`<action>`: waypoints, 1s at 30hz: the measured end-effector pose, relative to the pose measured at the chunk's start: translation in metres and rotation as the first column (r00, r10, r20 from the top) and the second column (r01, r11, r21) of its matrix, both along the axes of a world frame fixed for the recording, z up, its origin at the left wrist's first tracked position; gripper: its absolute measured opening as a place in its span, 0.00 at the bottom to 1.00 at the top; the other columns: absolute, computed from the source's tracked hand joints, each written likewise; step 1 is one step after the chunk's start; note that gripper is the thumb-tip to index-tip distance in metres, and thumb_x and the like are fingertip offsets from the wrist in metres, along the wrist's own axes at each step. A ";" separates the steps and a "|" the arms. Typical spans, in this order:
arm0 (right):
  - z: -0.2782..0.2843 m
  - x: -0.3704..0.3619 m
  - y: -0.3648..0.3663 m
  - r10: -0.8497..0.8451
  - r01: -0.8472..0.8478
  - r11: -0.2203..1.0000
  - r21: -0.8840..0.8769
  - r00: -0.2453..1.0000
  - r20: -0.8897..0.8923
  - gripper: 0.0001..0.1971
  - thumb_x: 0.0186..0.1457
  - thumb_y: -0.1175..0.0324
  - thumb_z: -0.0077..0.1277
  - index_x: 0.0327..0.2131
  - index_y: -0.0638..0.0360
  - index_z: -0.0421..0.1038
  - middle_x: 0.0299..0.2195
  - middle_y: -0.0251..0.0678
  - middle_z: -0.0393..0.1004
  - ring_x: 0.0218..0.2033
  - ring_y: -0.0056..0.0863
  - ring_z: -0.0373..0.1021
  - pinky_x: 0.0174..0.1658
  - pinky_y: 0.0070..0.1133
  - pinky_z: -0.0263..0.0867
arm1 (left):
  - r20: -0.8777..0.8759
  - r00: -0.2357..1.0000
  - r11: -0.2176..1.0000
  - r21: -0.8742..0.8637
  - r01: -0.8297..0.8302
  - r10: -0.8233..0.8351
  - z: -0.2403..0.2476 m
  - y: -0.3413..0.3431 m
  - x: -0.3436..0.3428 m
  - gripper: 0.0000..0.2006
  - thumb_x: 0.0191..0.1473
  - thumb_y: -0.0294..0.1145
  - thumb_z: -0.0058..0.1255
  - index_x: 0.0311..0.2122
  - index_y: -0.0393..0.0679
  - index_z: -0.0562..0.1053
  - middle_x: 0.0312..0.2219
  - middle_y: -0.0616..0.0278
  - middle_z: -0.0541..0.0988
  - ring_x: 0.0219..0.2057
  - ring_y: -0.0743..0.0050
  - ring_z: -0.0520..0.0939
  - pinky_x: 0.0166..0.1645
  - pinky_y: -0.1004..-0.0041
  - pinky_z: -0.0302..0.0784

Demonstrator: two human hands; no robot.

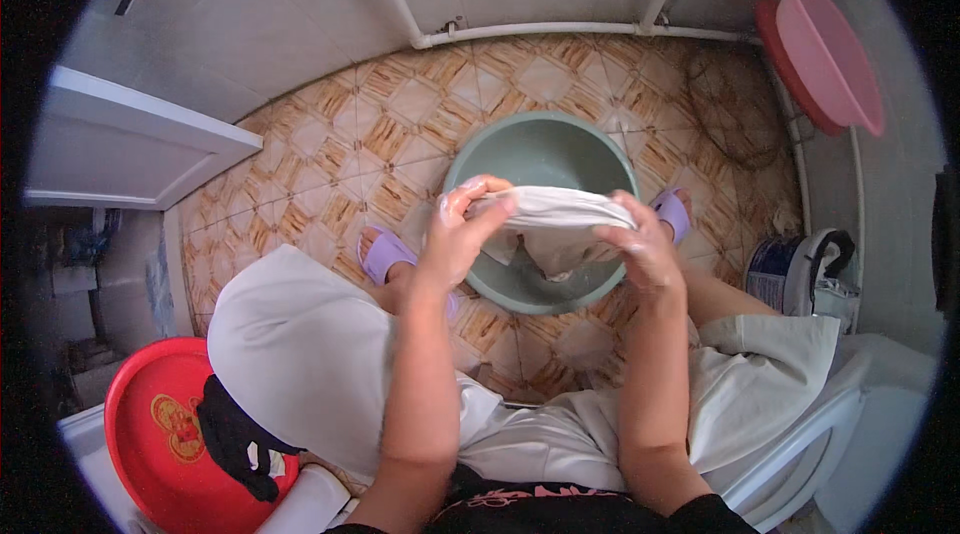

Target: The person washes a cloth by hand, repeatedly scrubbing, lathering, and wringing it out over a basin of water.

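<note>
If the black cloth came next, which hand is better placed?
Likely the left hand: it is nearer the black cloth at the left-side red basin; the right hand is farther. Both hold the white cloth.

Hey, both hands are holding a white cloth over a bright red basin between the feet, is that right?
Only the colour is wrong: the head view shows that basin is grey-green. The left hand and right hand do hold a white cloth over it.

A white cloth hangs stretched over a grey-green basin.
</note>
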State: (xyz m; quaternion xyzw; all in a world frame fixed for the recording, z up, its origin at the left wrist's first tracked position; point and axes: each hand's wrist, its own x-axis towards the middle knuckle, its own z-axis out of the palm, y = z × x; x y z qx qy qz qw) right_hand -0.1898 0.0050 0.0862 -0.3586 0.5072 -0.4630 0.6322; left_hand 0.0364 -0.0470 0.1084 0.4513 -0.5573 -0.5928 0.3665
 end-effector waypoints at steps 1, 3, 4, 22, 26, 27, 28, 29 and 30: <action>0.013 -0.001 -0.001 -0.064 0.064 0.996 -0.070 0.998 -0.005 0.11 0.41 0.67 0.55 0.29 0.57 0.66 0.27 0.27 0.67 0.30 0.15 0.61 0.35 0.14 0.57 | -0.001 1.000 1.000 -0.002 -0.002 0.002 0.000 0.000 0.000 0.10 0.48 0.34 0.51 0.31 0.37 0.72 0.27 0.65 0.74 0.29 0.79 0.72 0.36 0.77 0.67; 0.016 -0.009 0.000 -0.092 0.085 0.990 -0.115 0.994 -0.062 0.10 0.41 0.68 0.54 0.29 0.57 0.65 0.27 0.26 0.66 0.30 0.15 0.60 0.35 0.13 0.56 | 0.246 0.967 0.983 -0.150 0.104 -0.064 0.000 0.002 -0.001 0.09 0.44 0.30 0.56 0.30 0.38 0.72 0.26 0.70 0.72 0.30 0.85 0.69 0.36 0.81 0.64; 0.018 -0.012 0.000 -0.124 0.105 0.982 -0.159 0.985 -0.116 0.10 0.42 0.68 0.52 0.29 0.57 0.64 0.26 0.26 0.65 0.29 0.15 0.60 0.35 0.13 0.55 | 0.224 0.972 0.987 -0.127 0.095 -0.065 -0.002 0.002 0.000 0.09 0.41 0.27 0.58 0.29 0.38 0.71 0.24 0.72 0.71 0.26 0.85 0.69 0.31 0.82 0.64; 0.007 0.108 0.010 -0.398 0.068 0.833 -0.549 0.763 -0.509 0.15 0.39 0.64 0.54 0.33 0.57 0.67 0.30 0.44 0.69 0.34 0.37 0.68 0.37 0.27 0.63 | -0.895 0.345 0.851 0.400 0.340 0.283 -0.060 0.019 -0.048 0.23 0.54 0.42 0.39 0.54 0.48 0.59 0.57 0.51 0.52 0.56 0.56 0.58 0.56 0.63 0.57; -0.026 0.086 -0.014 -0.433 0.160 0.894 -0.418 0.543 -0.719 0.09 0.43 0.64 0.53 0.25 0.60 0.71 0.18 0.45 0.71 0.21 0.40 0.70 0.28 0.24 0.65 | -0.697 0.586 0.765 0.615 0.192 0.413 -0.065 0.047 -0.057 0.23 0.56 0.37 0.38 0.56 0.42 0.56 0.54 0.60 0.60 0.54 0.67 0.62 0.57 0.67 0.55; -0.032 0.073 -0.023 -0.463 0.233 0.886 -0.400 0.471 -0.751 0.10 0.44 0.61 0.52 0.25 0.58 0.71 0.16 0.45 0.70 0.18 0.42 0.69 0.24 0.28 0.64 | -0.697 0.585 0.765 0.615 0.189 0.415 -0.065 0.047 -0.059 0.23 0.56 0.37 0.38 0.56 0.42 0.56 0.54 0.60 0.60 0.54 0.67 0.62 0.57 0.67 0.55; -0.036 0.067 -0.026 -0.485 0.305 0.870 -0.387 0.395 -0.780 0.12 0.45 0.58 0.51 0.24 0.57 0.71 0.13 0.46 0.69 0.15 0.44 0.68 0.21 0.32 0.64 | -0.730 0.559 0.766 0.596 0.240 0.392 -0.065 0.048 -0.061 0.23 0.56 0.38 0.36 0.56 0.42 0.56 0.53 0.61 0.61 0.54 0.68 0.63 0.58 0.66 0.54; -0.038 0.070 -0.019 -0.484 0.302 0.871 -0.387 0.397 -0.780 0.12 0.45 0.58 0.51 0.24 0.57 0.71 0.13 0.46 0.69 0.15 0.44 0.68 0.21 0.32 0.64 | -0.762 0.532 0.766 0.573 0.291 0.369 -0.065 0.048 -0.063 0.22 0.57 0.39 0.34 0.56 0.42 0.56 0.52 0.62 0.63 0.54 0.68 0.63 0.58 0.66 0.53; -0.039 0.078 -0.006 -0.388 0.229 0.920 -0.319 0.405 -0.828 0.13 0.46 0.58 0.49 0.24 0.59 0.71 0.15 0.46 0.69 0.18 0.44 0.69 0.22 0.31 0.64 | -0.744 0.502 0.714 0.630 0.305 0.442 -0.071 0.050 -0.063 0.23 0.57 0.38 0.35 0.56 0.42 0.55 0.53 0.61 0.61 0.55 0.68 0.61 0.59 0.67 0.51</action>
